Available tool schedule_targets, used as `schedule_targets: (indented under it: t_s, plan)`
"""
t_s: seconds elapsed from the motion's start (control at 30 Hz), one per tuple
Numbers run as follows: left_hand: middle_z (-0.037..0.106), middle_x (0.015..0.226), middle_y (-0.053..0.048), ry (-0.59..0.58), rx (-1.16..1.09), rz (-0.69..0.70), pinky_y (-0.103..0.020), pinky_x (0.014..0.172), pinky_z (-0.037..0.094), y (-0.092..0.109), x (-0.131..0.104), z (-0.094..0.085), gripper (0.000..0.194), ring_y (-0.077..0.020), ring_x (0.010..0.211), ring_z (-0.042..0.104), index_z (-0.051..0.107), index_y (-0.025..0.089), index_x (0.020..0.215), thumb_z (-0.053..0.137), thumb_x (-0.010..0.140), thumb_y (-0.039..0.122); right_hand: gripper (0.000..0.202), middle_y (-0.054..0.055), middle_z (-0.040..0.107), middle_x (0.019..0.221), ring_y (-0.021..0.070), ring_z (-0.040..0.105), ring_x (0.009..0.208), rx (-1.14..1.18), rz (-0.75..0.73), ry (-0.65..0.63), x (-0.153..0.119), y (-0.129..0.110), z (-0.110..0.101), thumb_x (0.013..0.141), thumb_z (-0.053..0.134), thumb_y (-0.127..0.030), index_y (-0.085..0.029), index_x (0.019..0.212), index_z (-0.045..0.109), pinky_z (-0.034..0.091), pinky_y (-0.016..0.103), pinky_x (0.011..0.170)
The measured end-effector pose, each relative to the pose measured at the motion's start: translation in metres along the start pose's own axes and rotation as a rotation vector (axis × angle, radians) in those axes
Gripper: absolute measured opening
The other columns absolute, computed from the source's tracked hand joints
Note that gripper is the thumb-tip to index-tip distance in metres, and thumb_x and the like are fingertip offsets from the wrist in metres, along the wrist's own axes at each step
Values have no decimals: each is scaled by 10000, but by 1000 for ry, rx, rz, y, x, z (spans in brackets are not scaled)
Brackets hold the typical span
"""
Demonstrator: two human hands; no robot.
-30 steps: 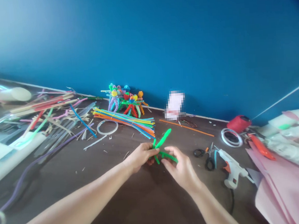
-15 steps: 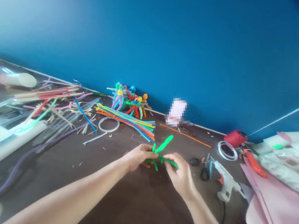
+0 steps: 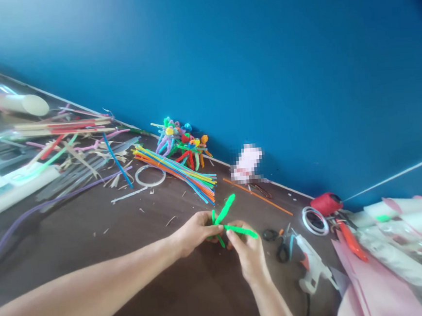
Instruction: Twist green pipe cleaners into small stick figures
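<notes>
A bright green pipe cleaner figure [image 3: 226, 208] with several arms sticking out is held between both hands above the dark table. My left hand [image 3: 199, 231] pinches it near its centre, thumb on top. My right hand [image 3: 248, 247] is closed on the arm that points right, with the thumb lying under it and the fingers behind. One thick arm points up and away; short thinner ends stick out above and below the left fingertips. The fingertips behind the figure are partly hidden. Beyond the hands lies a bundle of coloured pipe cleaners [image 3: 183, 172].
Small finished pipe cleaner figures [image 3: 184, 140] stand against the blue wall. Right of my hands are scissors [image 3: 282, 250], a white glue gun [image 3: 312, 262], a tape roll [image 3: 315, 221] and pink sheets [image 3: 374, 281]. Loose strips [image 3: 71, 140] clutter the left side. A thin orange stick [image 3: 260, 197] lies behind.
My right hand has shifted its grip on the green arm, which now lies straighter with its tip showing past the thumb. The view has turned slightly; the left hand keeps its pinch.
</notes>
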State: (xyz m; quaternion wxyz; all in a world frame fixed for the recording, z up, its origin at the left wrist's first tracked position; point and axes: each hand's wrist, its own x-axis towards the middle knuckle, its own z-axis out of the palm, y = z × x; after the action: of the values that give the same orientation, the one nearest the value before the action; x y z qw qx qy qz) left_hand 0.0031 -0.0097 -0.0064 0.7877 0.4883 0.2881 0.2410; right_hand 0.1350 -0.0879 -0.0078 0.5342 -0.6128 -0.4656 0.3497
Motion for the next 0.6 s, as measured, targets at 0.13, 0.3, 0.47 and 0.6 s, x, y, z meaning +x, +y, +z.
schedule_targets:
  t_s: [0.13,0.3,0.47,0.6]
  plan:
    - [574,650,1,-45,17,-21,-240,590,417,2,-2,1,282,-115,618,557,534,118,749,660,622,336,196,-6,586,608,127,542,506,-94,-25,2,-1,-3,0,726,578,-324,-164,837,561,460,239,490]
    - [556,611,21,-17,-33,-38,-253,603,427,3,-3,1,303,-109,592,547,501,128,702,687,587,337,150,10,599,628,144,566,546,-127,-83,-43,-2,-6,1,733,561,-284,-169,822,526,482,251,505]
    - [565,616,20,-24,-68,-43,-255,598,437,1,-2,-1,295,-111,592,555,497,133,710,692,588,317,103,22,604,646,151,572,573,-176,-136,-53,-2,-10,2,746,532,-255,-169,803,535,487,260,523]
    - [584,612,13,-24,-83,-48,-253,588,442,-2,0,-3,296,-107,565,558,512,128,710,693,587,326,91,34,616,673,164,588,614,-181,-148,-81,-2,-10,4,756,518,-247,-167,792,542,498,274,566]
